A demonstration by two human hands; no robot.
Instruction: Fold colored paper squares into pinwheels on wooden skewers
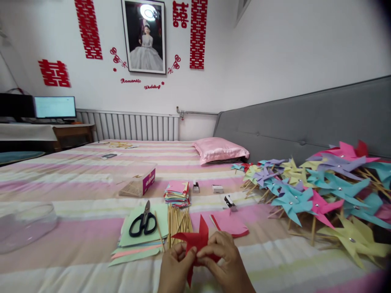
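Both hands hold a red paper pinwheel (200,239) above the striped bedspread, its blades folded in toward the middle. My left hand (177,264) pinches it on the left, thumb near the centre. On the other side, the fingers of my right hand (224,258) are pressed together close to the centre; whether they also hold a pin is hidden. Just behind lies a bundle of thin wooden sticks (180,221). To the left, black-handled scissors (143,221) rest on a stack of coloured paper sheets (128,240). Pink and red paper pieces (232,224) lie beyond my right hand.
Finished pinwheels (320,195) on sticks are heaped at the right. Farther back are a pile of small paper squares (177,193), small boxes (218,189), and a clear box with a purple label (149,180). A transparent container (30,228) sits at left, a pink pillow (220,149) behind.
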